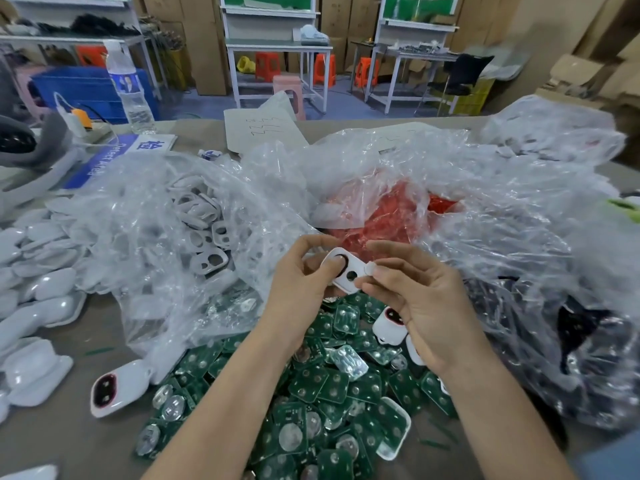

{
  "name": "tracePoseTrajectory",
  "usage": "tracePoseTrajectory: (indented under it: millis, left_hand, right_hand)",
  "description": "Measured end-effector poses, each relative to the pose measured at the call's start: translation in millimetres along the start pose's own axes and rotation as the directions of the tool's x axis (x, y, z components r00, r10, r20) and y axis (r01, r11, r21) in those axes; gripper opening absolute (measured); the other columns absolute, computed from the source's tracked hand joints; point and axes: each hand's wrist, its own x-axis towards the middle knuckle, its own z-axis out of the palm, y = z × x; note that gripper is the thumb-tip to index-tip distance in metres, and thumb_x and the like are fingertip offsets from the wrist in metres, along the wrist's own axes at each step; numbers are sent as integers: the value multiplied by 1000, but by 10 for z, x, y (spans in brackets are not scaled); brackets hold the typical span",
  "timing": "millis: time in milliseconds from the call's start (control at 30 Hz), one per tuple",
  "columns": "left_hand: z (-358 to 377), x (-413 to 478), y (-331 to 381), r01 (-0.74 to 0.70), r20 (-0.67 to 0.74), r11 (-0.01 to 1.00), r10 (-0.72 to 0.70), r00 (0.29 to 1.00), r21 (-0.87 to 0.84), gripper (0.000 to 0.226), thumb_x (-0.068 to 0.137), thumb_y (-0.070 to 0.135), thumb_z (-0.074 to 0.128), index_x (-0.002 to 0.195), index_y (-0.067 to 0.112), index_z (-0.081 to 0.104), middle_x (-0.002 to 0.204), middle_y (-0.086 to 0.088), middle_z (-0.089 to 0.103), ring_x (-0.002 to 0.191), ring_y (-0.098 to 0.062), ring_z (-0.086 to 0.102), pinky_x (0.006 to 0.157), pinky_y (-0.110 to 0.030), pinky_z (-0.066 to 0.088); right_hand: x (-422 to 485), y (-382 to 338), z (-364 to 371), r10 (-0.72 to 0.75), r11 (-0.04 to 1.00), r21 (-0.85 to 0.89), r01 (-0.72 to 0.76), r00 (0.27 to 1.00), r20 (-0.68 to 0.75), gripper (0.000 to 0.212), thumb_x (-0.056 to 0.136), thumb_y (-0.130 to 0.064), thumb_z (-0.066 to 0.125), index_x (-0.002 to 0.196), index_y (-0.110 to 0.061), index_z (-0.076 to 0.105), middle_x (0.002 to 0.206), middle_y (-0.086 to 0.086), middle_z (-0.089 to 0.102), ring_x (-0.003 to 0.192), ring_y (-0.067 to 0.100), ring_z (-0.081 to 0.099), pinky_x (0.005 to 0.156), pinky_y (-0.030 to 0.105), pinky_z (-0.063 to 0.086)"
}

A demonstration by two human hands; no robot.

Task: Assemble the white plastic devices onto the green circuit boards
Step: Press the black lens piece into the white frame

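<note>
Above the green circuit boards (332, 386), left hand (298, 282) and right hand (422, 306) clamp their fingers (391, 252) on one white plastic device (341, 284); fitting a board probably comes next.

- Both forearms (221, 393) are kept bare and angled in toward each other, so the hands meet up front.
- The left hand (298, 282) is curled round a white plastic piece (348, 277), thumb laid across its face.
- The right hand (419, 306) is held just beside the left, with the piece's other end pinched between thumb and forefinger.

The table (79, 441) bears green circuit boards (332, 386), white shells (45, 306) and crumpled plastic bags (156, 220).
</note>
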Motion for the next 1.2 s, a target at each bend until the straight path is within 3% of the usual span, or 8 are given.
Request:
tracePoseTrajectory:
  millis: [233, 333, 567, 700, 867, 933, 1067, 1200]
  left_hand:
    - [43, -66, 48, -62, 102, 994, 53, 993, 92, 34, 93, -4, 56, 96, 24, 75, 84, 7, 73, 77, -11, 71, 67, -20, 57]
    - [82, -83, 44, -83, 113, 986, 67, 991, 144, 31, 94, -3, 56, 94, 20, 77, 84, 5, 74, 77, -15, 71, 67, -22, 58]
    - [124, -79, 8, -131, 76, 978, 120, 990, 162, 12, 87, 13, 71, 81, 21, 77, 83, -4, 75, 78, -29, 70, 67, -26, 59]
    - [105, -63, -5, -169, 60, 966, 160, 985, 196, 11, 84, 10, 74, 76, 17, 73, 84, 1, 74, 76, -24, 70, 66, -25, 58]
    - [96, -52, -34, -178, 57, 949, 169, 984, 261, 13, 85, 6, 71, 74, 12, 67, 83, -6, 71, 76, -26, 68, 73, -44, 60]
    - [99, -55, -40, -158, 47, 960, 151, 987, 232, 14, 86, 4, 70, 75, 12, 66, 86, -10, 70, 79, -27, 69, 71, -36, 60]
    - [116, -75, -45, -121, 64, 968, 109, 992, 221, 16, 88, 2, 68, 88, 18, 64, 85, -8, 68, 76, -21, 71, 65, -21, 57]
    - [136, -83, -73, -67, 109, 986, 51, 993, 154, 31, 92, -2, 60, 112, 22, 62, 90, -5, 70, 78, -15, 72, 68, -24, 59]
  right_hand:
    - [27, 20, -81, -51, 986, -160, 44, 998, -39, 17, 79, 3, 67, 76, -13, 74, 72, 7, 71, 65, 16, 67, 62, 19, 54]
    - [38, 37, -109, -58, 980, -195, 48, 997, -48, 17, 80, 5, 68, 77, -11, 72, 70, 7, 70, 65, 16, 68, 62, 19, 54]
    - [90, 92, -132, -174, 852, -501, 152, 985, 2, 16, 80, -5, 73, 75, -19, 70, 69, 2, 71, 63, 11, 67, 64, 18, 54]
    - [92, 127, -108, -233, 794, -571, 209, 972, 31, 14, 80, -8, 74, 77, -21, 69, 70, -4, 71, 63, 7, 66, 63, 15, 52]
    - [89, 160, -101, -272, 739, -628, 242, 961, 50, 14, 81, -9, 74, 80, -23, 69, 74, -7, 71, 69, 6, 68, 66, 14, 52]
    - [96, 163, -105, -251, 738, -633, 234, 966, 65, 14, 81, -9, 74, 81, -23, 70, 76, -7, 72, 71, 6, 68, 68, 14, 52]
    - [140, 157, -167, -240, 729, -658, 188, 971, 10, 16, 82, -9, 74, 77, -25, 71, 74, -11, 71, 71, 3, 67, 68, 13, 51]
    - [181, 114, -246, -211, 679, -720, 142, 978, -5, 19, 81, -11, 74, 75, -28, 72, 71, -16, 70, 68, -1, 64, 64, 7, 47]
